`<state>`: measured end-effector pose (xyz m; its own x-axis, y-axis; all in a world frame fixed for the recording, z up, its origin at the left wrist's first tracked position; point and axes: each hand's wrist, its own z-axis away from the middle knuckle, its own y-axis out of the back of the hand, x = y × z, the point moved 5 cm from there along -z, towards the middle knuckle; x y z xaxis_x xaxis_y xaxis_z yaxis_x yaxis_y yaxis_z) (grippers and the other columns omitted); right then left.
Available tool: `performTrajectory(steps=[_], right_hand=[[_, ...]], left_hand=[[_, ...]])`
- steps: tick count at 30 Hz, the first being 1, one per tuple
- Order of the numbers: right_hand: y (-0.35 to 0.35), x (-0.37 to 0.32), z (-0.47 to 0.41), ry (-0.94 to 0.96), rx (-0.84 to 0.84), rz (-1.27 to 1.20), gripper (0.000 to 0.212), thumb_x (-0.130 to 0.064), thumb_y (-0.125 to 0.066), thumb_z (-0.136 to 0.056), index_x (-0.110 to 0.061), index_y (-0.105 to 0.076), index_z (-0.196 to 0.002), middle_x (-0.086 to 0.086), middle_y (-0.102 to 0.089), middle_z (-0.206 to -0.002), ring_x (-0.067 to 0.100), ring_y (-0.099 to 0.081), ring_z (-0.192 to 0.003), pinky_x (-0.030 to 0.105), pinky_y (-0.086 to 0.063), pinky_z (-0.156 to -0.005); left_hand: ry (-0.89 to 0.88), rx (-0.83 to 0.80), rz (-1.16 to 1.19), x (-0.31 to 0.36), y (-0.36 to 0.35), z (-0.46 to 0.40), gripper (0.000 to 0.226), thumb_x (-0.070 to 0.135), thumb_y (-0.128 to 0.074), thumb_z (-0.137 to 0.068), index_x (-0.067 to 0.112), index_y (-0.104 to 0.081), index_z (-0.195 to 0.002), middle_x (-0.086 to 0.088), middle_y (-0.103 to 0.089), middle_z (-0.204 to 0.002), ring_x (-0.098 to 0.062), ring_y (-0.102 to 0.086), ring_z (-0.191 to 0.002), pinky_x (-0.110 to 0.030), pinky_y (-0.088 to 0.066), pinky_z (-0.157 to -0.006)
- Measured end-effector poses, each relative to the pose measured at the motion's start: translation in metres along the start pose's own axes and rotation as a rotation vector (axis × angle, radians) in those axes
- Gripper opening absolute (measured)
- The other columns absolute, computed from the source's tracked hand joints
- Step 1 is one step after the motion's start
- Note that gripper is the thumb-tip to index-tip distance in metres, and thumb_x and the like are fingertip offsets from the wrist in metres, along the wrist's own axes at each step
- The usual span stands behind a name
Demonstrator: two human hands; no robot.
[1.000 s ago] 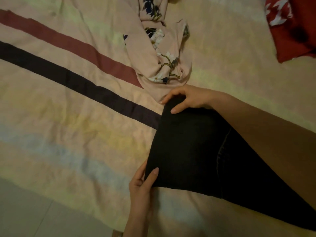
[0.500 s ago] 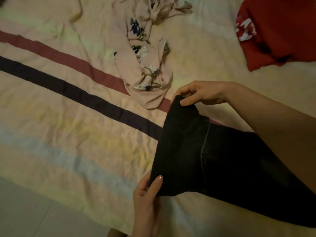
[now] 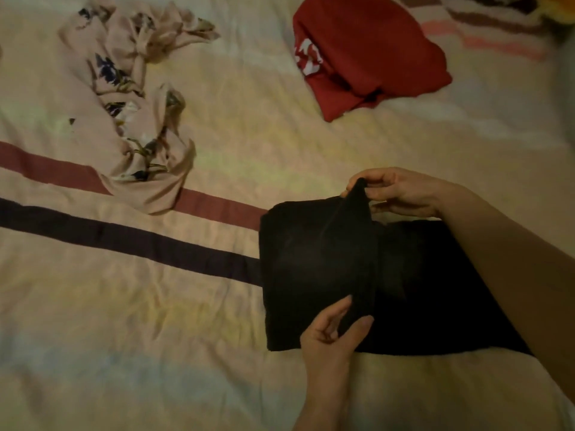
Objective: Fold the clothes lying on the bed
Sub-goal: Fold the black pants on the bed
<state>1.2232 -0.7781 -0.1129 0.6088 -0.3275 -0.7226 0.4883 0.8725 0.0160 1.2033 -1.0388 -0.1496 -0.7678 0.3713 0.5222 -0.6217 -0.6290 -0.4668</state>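
Observation:
A black garment (image 3: 314, 259) lies folded over itself on the bed, right of centre. My right hand (image 3: 401, 194) pinches the far corner of its upper layer and lifts it slightly. At the near edge my left hand (image 3: 329, 337) grips the same layer between thumb and fingers. My right forearm crosses over the garment's right part and hides it. A crumpled pink floral garment (image 3: 137, 119) lies at the upper left. A folded red garment (image 3: 370, 54) with white print sits at the top, right of centre.
The bedcover (image 3: 124, 306) is pale with a maroon stripe (image 3: 49, 169) and a dark stripe (image 3: 124, 237) running from the left to the black garment. A striped blanket (image 3: 497, 29) lies at the top right.
Both hands have carried the black garment's left end to the right and laid it over the rest, making a squarer shape. The view has shifted, showing more of the red garment.

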Motion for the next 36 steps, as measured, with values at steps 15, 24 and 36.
performTrajectory(steps=[15, 24, 36], right_hand=[[0.040, 0.080, 0.042, 0.088, 0.491, 0.176, 0.052, 0.015, -0.044, -0.083, -0.025, -0.065, -0.110, 0.006, -0.057, -0.126, 0.020, -0.052, -0.117, 0.029, -0.043, -0.097], [-0.042, 0.117, 0.040, 0.303, 0.419, 1.142, 0.075, -0.055, -0.045, -0.088, -0.030, -0.010, -0.148, -0.007, 0.001, -0.156, 0.010, 0.008, -0.143, 0.036, 0.006, -0.114], [-0.034, 0.173, 0.027, 0.069, 0.471, 1.050, 0.088, -0.072, -0.024, -0.079, -0.031, 0.027, -0.139, -0.005, 0.036, -0.148, 0.012, 0.029, -0.138, 0.037, 0.009, -0.115]], left_hand=[[-0.001, 0.013, -0.175, -0.056, -0.013, -0.034, 0.123, 0.047, -0.092, -0.016, 0.051, -0.032, -0.124, -0.001, -0.073, -0.099, -0.009, -0.065, -0.102, -0.024, -0.048, -0.090], [-0.077, 0.005, -0.183, -0.027, 0.007, -0.028, 0.102, 0.032, -0.091, -0.047, 0.050, -0.036, -0.131, -0.005, -0.066, -0.119, -0.017, -0.062, -0.112, -0.028, -0.053, -0.090], [-0.325, -0.062, -0.738, 0.039, 0.035, -0.020, 0.074, 0.019, -0.067, -0.072, 0.046, -0.039, -0.135, 0.013, -0.059, -0.127, -0.003, -0.054, -0.119, -0.020, -0.046, -0.094]])
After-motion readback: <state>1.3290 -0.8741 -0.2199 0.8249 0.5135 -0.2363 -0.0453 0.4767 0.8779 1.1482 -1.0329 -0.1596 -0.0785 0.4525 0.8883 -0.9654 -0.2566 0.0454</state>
